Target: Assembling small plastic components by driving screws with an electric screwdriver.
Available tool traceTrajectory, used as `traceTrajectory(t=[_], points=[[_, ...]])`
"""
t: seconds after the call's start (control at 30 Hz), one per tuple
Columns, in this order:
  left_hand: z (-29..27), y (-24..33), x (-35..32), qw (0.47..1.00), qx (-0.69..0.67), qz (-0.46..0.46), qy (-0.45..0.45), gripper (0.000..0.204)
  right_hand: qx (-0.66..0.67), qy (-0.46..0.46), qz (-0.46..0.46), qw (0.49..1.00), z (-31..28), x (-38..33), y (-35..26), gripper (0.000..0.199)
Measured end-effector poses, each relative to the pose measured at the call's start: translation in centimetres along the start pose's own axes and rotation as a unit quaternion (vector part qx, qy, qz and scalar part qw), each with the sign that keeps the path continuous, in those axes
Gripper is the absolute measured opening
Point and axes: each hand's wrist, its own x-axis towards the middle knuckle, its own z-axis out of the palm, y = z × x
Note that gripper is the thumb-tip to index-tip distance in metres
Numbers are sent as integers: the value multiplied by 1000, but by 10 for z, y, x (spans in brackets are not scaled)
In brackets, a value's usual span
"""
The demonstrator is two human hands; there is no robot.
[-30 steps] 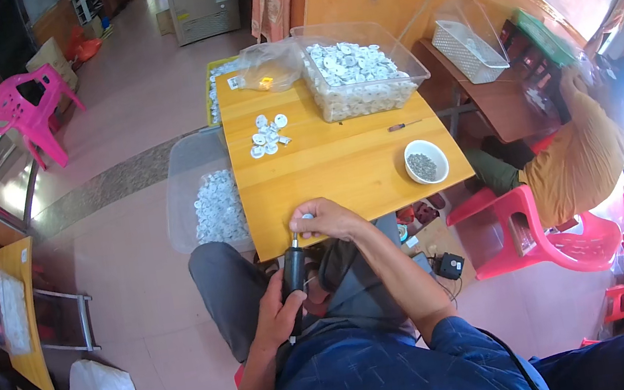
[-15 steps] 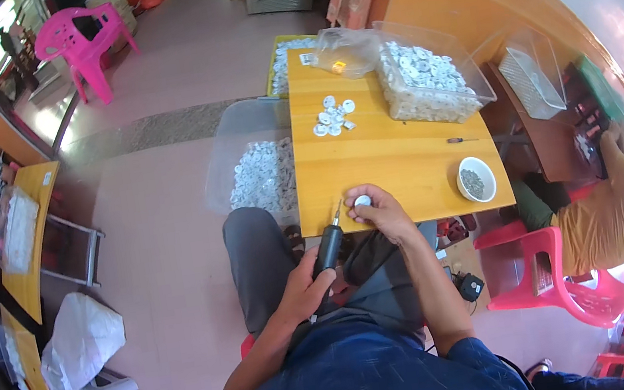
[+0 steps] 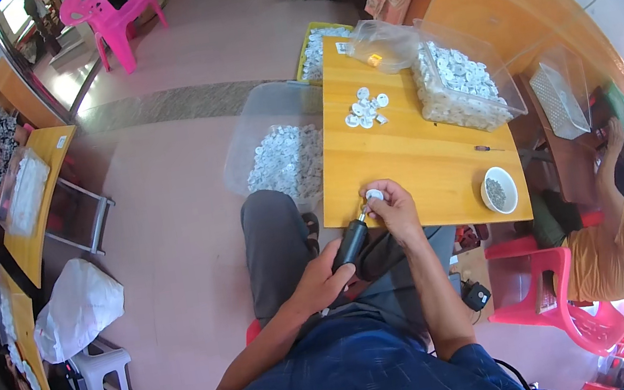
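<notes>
At the table (image 3: pixel 421 170), the left hand (image 3: pixel 318 281) wraps a black screwdriver (image 3: pixel 350 247) while the right hand (image 3: pixel 398 213) pinches a white disc (image 3: pixel 374 194).

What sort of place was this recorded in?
Probably a small hand-assembly workshop: the left hand holds a black driver-like tool, a clear bin of white discs stands on the wooden table, and someone in yellow sits nearby.

Assembly workshop, yellow table (image 3: pixel 412 160), tub (image 3: pixel 465 114) of white discs (image 3: pixel 464 75), power driver (image 3: pixel 349 246)

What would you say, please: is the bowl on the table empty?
No, the bowl holds a heap of small grey pieces.
</notes>
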Motion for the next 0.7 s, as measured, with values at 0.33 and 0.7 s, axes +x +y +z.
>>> traceTrajectory(t=[0.33,0.7], points=[[-1,-3,0,1000,17,4,2,50,-25,22,-6,999,1,0,4,19],[-1,-7,1,1000,9,1,-2,50,-29,15,-13,999,-1,0,7,17]])
